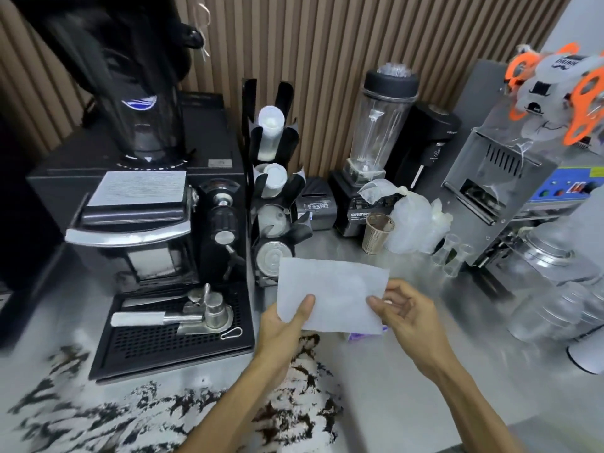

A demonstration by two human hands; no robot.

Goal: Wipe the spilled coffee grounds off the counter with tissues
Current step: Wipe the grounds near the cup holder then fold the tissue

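Both hands, left hand and right hand, pinch one tissue above the bench; a careless sweep could scatter coffee grounds toward the edge

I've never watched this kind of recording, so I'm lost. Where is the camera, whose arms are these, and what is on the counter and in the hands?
This single picture comes from a wide-angle camera worn on a person's head, looking down at their own arms. The left hand and right hand each pinch one side of a white tissue, held above the metal counter. Dark coffee grounds lie scattered over the counter's near part, not yet wiped. Behind stand an espresso machine with a portafilter on its drip tray, a cup rack, a blender and a cup sealing machine.
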